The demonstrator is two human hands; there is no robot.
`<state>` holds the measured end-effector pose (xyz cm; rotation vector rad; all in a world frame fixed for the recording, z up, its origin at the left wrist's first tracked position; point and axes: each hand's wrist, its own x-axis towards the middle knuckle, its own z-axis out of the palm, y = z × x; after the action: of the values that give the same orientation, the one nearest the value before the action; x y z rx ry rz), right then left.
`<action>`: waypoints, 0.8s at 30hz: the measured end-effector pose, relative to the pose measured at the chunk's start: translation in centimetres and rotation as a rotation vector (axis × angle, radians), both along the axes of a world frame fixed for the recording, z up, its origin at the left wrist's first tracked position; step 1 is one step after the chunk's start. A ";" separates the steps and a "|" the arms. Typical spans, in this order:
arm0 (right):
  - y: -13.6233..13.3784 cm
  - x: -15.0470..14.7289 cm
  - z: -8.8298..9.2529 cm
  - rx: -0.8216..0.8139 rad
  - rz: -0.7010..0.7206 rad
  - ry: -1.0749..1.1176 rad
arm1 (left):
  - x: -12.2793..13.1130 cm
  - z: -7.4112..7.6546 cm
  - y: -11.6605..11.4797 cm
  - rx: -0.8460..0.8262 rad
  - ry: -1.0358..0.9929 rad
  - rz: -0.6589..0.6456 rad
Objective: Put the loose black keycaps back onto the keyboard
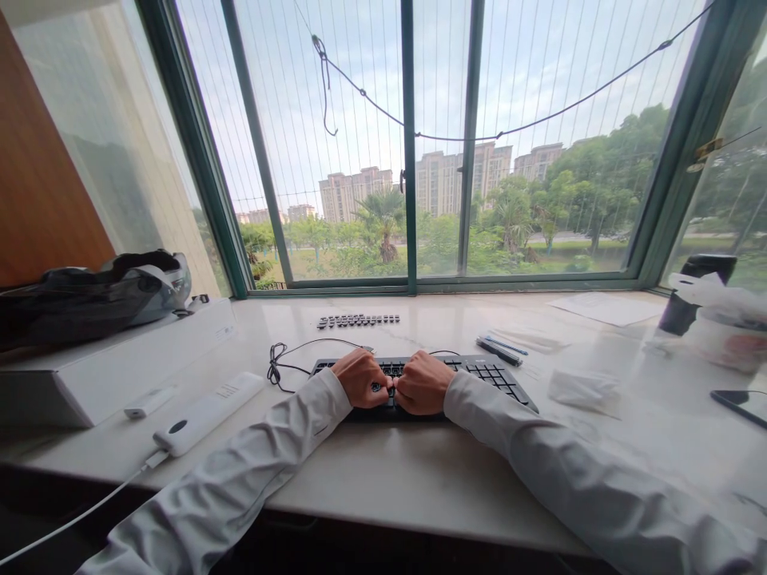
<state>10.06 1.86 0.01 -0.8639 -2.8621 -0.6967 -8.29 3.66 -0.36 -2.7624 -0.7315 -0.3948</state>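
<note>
A black keyboard (pixel 496 375) lies on the pale desk in front of me, with its number pad showing at the right. My left hand (pixel 360 378) and my right hand (pixel 423 383) meet over its middle, fingertips close together at the keys. Both hands are closed, thumbs and fingers pinched low against the board. Whatever sits between the fingertips is too small and covered to make out. Behind the keyboard, loose black keycaps (pixel 358 321) are laid out in rows. The keyboard's black cable (pixel 276 369) is bunched at its left.
On the left are a white power strip (pixel 209 411), a small white device (pixel 149 402) and a white box (pixel 72 383) under a black bag (pixel 101 291). Rightward lie pens (pixel 500 350), clear plastic wrapping (pixel 584 390), a phone (pixel 743 406) and a bagged tub (pixel 728 331). Windows stand behind.
</note>
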 end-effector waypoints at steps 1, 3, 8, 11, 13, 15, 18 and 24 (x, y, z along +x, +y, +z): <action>0.1 0.2 -0.1 0.002 -0.007 0.012 | 0.0 0.0 0.0 0.000 0.001 0.004; 0.2 0.5 -0.4 0.009 -0.026 0.037 | 0.1 0.0 -0.1 0.002 -0.001 0.015; 0.0 0.7 -0.5 0.022 -0.043 0.064 | 0.0 -0.1 0.0 0.001 -0.005 0.002; -0.5 0.3 -0.4 0.020 -0.063 0.076 | -0.1 -0.3 0.1 0.007 -0.006 0.000; -0.7 0.1 -0.3 0.006 -0.072 0.073 | -0.2 -0.4 0.1 0.008 -0.014 0.002; -0.9 -0.1 -0.2 -0.008 -0.081 0.064 | -0.3 -0.6 0.2 0.001 -0.027 -0.001; -0.9 -0.4 -0.1 -0.022 -0.096 0.050 | -0.3 -0.6 0.2 0.002 -0.026 -0.007; -0.8 -0.6 -0.4 -0.038 -0.087 0.031 | 0.0 -0.3 -0.4 0.025 0.024 -0.017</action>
<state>9.45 1.10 -0.40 -1.0010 -2.8337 -0.6328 -8.25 3.24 -0.62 -2.7465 -0.6935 -0.3716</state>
